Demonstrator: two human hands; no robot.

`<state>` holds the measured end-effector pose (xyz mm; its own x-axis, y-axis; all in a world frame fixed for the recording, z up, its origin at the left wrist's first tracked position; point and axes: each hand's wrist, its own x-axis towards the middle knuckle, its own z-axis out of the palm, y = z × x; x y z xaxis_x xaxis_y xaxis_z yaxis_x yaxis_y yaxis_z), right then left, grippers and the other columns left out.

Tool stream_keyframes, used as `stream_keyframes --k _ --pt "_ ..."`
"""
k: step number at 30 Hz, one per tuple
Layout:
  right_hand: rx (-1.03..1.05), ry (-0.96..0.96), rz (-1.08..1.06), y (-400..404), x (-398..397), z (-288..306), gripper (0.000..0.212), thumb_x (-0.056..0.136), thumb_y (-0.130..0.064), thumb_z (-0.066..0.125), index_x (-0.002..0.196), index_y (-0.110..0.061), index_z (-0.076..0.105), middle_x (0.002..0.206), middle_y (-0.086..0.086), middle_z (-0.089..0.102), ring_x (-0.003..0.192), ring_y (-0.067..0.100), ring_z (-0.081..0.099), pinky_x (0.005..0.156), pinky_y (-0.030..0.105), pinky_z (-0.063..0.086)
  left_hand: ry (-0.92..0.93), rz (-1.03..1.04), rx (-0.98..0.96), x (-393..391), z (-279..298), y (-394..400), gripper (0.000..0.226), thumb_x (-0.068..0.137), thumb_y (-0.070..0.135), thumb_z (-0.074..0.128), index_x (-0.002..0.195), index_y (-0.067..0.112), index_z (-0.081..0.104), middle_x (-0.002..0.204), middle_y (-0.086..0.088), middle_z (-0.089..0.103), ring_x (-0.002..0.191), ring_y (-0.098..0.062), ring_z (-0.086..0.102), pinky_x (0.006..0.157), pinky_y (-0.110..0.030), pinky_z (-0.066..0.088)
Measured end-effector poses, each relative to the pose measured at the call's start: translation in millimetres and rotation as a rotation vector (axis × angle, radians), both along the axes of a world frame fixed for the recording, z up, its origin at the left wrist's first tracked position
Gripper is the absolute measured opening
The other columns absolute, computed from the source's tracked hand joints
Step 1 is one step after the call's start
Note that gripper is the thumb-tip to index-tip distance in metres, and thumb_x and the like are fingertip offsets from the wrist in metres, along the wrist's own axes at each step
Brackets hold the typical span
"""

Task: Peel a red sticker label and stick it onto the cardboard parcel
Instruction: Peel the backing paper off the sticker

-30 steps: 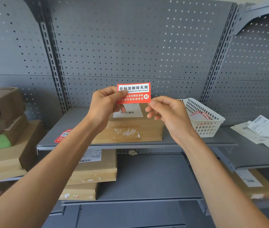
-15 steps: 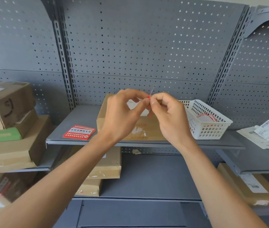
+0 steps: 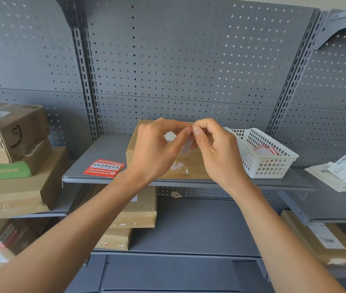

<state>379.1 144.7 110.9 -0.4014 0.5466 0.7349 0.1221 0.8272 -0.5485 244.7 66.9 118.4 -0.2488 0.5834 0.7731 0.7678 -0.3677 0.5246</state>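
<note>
Both hands meet in front of the flat cardboard parcel (image 3: 191,166) on the grey middle shelf (image 3: 108,149). My left hand (image 3: 157,149) and my right hand (image 3: 216,151) pinch the red sticker label (image 3: 191,128) between thumbs and fingertips. The label is held edge-on, so only a thin red sliver shows at the fingertips, with a pale sheet (image 3: 186,147) hanging below it. A white barcode label (image 3: 169,137) on the parcel's top shows between my hands. The hands hide much of the parcel.
A small stack of red stickers (image 3: 104,167) lies on the shelf left of the parcel. A white plastic basket (image 3: 263,153) with red-edged sheets stands to its right. Stacked cardboard boxes (image 3: 9,157) fill the left shelves, with more parcels below and paper slips (image 3: 345,176) at right.
A second ago the red label faced me, held up by my left hand. It has since turned edge-on, both hands pinch it at one corner, and the view has shifted so the spare stickers show.
</note>
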Motion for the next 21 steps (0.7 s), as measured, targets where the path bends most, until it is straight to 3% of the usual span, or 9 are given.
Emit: stream_keyframes --k 3,13,16,21 --pt "0.015 -0.009 -0.001 0.0 0.6 -0.4 0.013 0.103 -0.011 0.054 0.093 -0.008 0.062 0.081 0.001 0.069 0.077 0.016 0.068 0.070 0.023 0.050 -0.007 0.006 0.000 -0.8 -0.7 0.2 0.016 0.095 0.016 0.070 0.093 0.026 0.082 0.084 0.027 0.072 0.084 0.004 0.063 0.077 -0.004 0.034" --pt "0.047 -0.029 0.010 -2.7 1.7 -0.3 0.011 0.101 -0.009 0.057 0.091 -0.008 0.062 0.082 -0.005 0.067 0.076 0.010 0.063 0.070 0.014 0.045 -0.027 0.056 -0.017 -4.6 -3.7 1.6 0.013 0.094 0.021 0.071 0.085 0.024 0.080 0.082 0.016 0.076 0.086 0.003 0.064 0.075 -0.004 0.035" --pt "0.024 -0.011 0.012 -2.7 1.7 -0.2 0.011 0.098 -0.006 0.059 0.088 -0.007 0.062 0.082 -0.012 0.065 0.076 0.007 0.062 0.071 0.009 0.041 -0.078 0.066 -0.056 -6.4 -1.8 -0.1 0.015 0.093 0.025 0.070 0.080 0.028 0.076 0.080 0.017 0.074 0.073 0.010 0.060 0.070 -0.004 0.034" --pt "-0.075 0.043 0.006 1.3 2.6 -3.9 0.012 0.094 -0.006 0.060 0.083 -0.010 0.061 0.078 -0.003 0.067 0.077 0.022 0.064 0.073 0.024 0.050 -0.208 0.054 -0.102 -14.2 3.0 -2.0 0.016 0.092 0.015 0.067 0.079 0.017 0.076 0.076 0.011 0.073 0.050 0.012 0.050 0.058 -0.014 0.034"
